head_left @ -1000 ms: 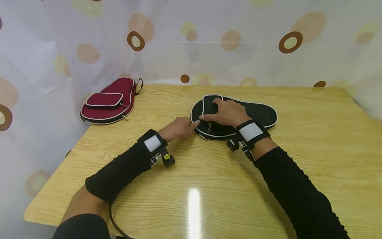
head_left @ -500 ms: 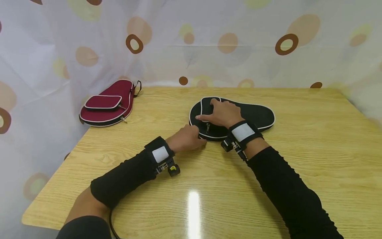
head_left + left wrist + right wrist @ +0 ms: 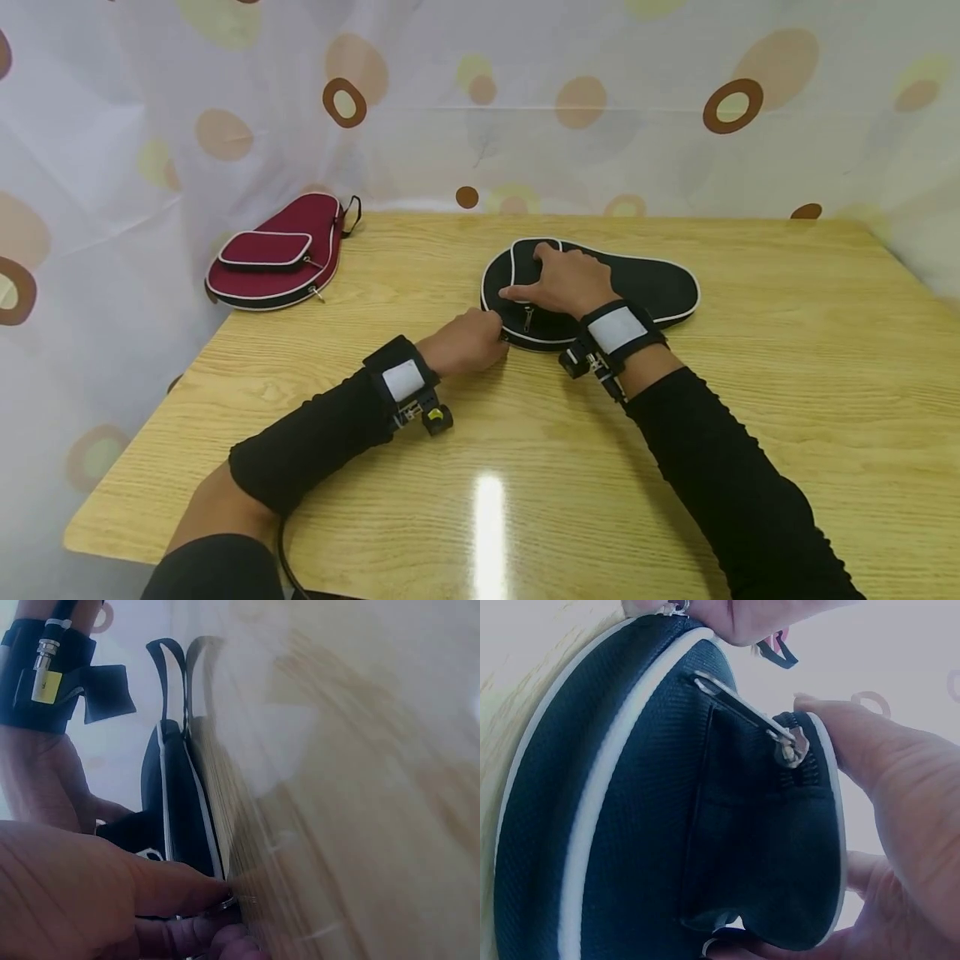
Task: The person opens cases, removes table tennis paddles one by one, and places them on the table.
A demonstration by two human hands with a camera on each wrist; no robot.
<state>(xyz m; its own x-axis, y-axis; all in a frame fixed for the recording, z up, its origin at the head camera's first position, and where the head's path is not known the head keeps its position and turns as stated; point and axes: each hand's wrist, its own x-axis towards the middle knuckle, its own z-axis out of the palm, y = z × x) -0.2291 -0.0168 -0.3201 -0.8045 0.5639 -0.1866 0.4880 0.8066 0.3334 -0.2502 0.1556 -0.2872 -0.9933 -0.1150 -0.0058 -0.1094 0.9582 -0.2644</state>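
Head view, bottom of frame: 2 black sleeves come in from the lower edge, each wrist strapped with a small camera; upper arms cut off by the frame.

Left hand (image 3: 467,340), just left of frame centre: fingers curled, fingertips at the near rim of the black case (image 3: 652,287). Left wrist view shows thumb and finger pinched on a small metal zipper pull (image 3: 227,902) at the rim where case meets table; the pull is mostly hidden by the fingers and the frame is blurred. In the head view the pull is covered by the hand.

Right hand (image 3: 564,279), centre frame: lies spread on top of the case's rounded left end, fingers mostly straight, pressing down, gripping nothing. Right wrist view: thumb beside the front pocket, whose own zipper pull (image 3: 744,716) hangs loose. Whether the main zipper is parted cannot be told.

The black case, white-piped and paddle-shaped, lies flat at centre frame on the wooden table (image 3: 787,350); its middle is hidden under the right hand, and its loop strap shows only in the left wrist view.

Further back, upper left: a red case (image 3: 276,254) of the same shape at the table's far left corner, well apart from both hands. Behind it all, a spotted curtain (image 3: 600,100) fills the top of the frame.
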